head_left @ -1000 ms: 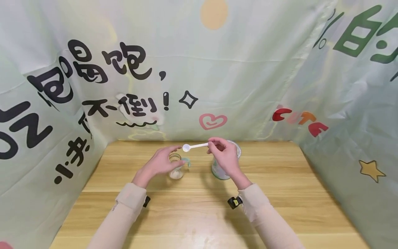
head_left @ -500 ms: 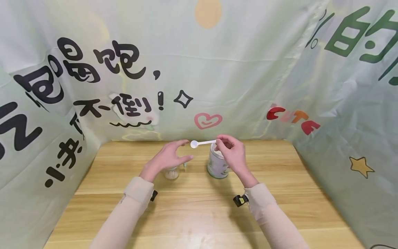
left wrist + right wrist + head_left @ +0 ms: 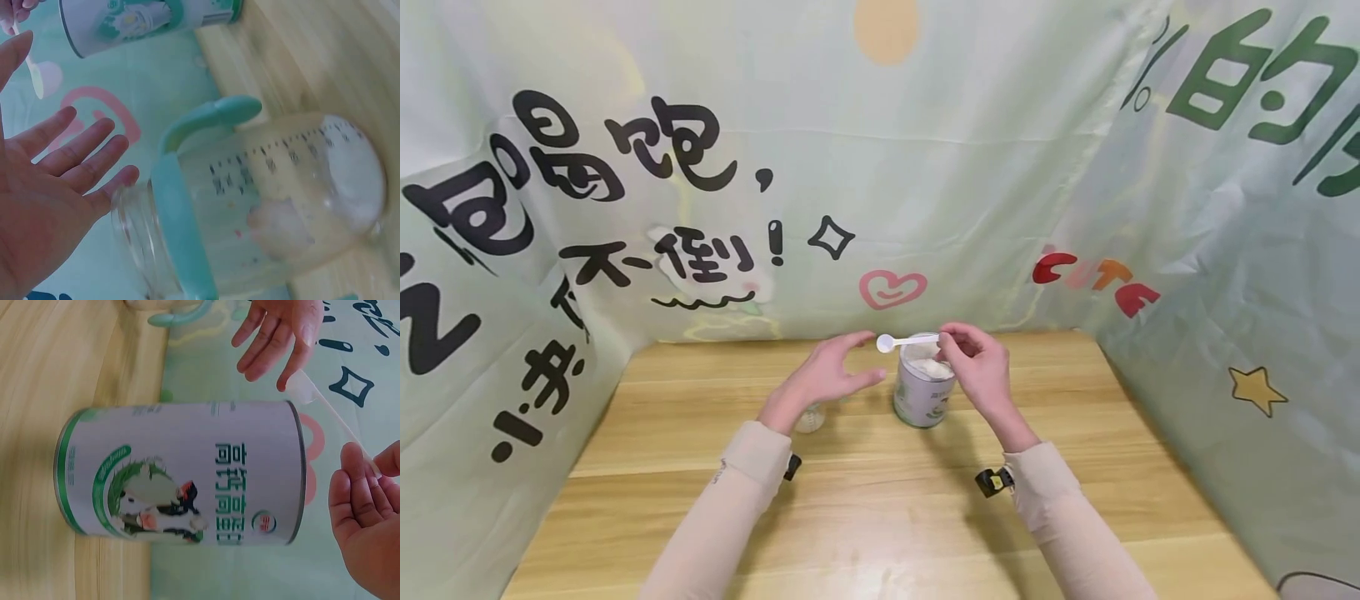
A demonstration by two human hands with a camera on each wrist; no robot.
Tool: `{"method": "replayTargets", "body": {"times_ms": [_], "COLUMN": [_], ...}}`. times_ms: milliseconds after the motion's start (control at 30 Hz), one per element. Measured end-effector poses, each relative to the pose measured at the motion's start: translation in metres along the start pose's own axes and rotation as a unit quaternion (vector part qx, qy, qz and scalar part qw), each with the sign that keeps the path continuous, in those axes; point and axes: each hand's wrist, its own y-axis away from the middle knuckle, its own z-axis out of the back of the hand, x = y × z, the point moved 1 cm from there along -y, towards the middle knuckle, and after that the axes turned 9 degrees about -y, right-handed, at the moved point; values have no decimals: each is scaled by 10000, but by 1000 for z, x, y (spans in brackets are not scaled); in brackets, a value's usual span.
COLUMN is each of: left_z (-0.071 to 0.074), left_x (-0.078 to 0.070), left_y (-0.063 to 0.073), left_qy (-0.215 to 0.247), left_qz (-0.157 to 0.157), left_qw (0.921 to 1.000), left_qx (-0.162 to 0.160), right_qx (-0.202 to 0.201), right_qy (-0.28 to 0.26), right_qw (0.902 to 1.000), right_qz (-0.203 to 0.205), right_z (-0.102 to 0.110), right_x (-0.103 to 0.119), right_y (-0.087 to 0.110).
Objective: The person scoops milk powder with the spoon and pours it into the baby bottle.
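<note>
Between its thumb and fingers my right hand (image 3: 981, 371) pinches the handle of a white measuring scoop (image 3: 886, 343), held level above the rim of an open milk powder can (image 3: 921, 400). White powder (image 3: 931, 367) shows inside the can. My left hand (image 3: 826, 377) has its fingers spread and holds nothing; its fingertips are close to the scoop's bowl. Below that hand stands a clear baby bottle (image 3: 262, 194) without a lid, mostly hidden in the head view. It has a teal collar with a handle (image 3: 215, 119), and white powder (image 3: 350, 175) lies at its bottom.
Everything stands on a wooden table (image 3: 880, 517). Printed cloth walls (image 3: 805, 167) close off the back and both sides. The can stands right of the bottle, a short gap between them, both toward the table's back edge.
Both hands and the scoop have moved right, from near the bottle's mouth toward the can. The can's opening has come into sight, while the left hand covers more of the bottle.
</note>
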Motion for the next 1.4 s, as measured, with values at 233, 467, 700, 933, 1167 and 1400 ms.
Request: {"method": "replayTargets", "body": {"times_ms": [233, 467, 700, 933, 1167, 1400], "left_z": [-8, -11, -16, -22, -25, -29], "left_x": [-6, -12, -17, -22, -28, -32], "left_y": [-9, -15, -21, -26, -29, -30], "left_qy": [-34, 19, 117, 111, -10, -20], "left_qz": [-52, -130, -100, -98, 25, 107], "left_qw": [9999, 9998, 9997, 9996, 9995, 9989], "left_qx": [82, 143, 206, 220, 324, 465], "right_qx": [-95, -123, -215, -164, -165, -21], "right_qy": [179, 308, 395, 639, 1008, 1404], "right_qw": [9996, 9992, 9986, 9976, 9945, 9890], "right_qz": [174, 241, 293, 224, 215, 472], "right_z": [13, 23, 32, 41, 46, 45], "right_x": [-2, -5, -6, -6, -7, -9], "right_y": [-1, 0, 1, 2, 2, 2]}}
